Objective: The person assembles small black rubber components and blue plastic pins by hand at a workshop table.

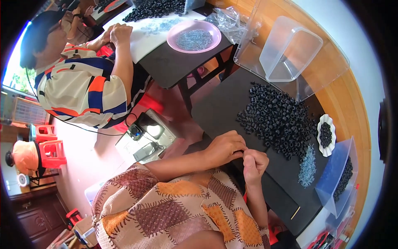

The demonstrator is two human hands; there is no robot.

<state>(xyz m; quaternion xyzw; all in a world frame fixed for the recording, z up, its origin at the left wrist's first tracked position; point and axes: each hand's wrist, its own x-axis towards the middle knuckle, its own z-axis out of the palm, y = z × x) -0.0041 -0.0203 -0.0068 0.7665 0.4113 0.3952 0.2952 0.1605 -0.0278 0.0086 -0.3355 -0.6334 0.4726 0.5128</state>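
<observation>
My left hand and my right hand meet over the near edge of the dark table. Both have their fingers pinched together, tips almost touching. Whatever lies between the fingertips is hidden or too small to name. Just beyond them spreads a big heap of small black ring-like plastic pieces. A smaller heap of tiny silvery-blue pieces sits at the heap's right end; their exact kind is too small to tell.
A white fluted dish and a translucent bin hold more black pieces. Nearby lies a thin yellowish stick. Clear plastic boxes stand at the back. At left, a co-worker sits by a table with a pink plate.
</observation>
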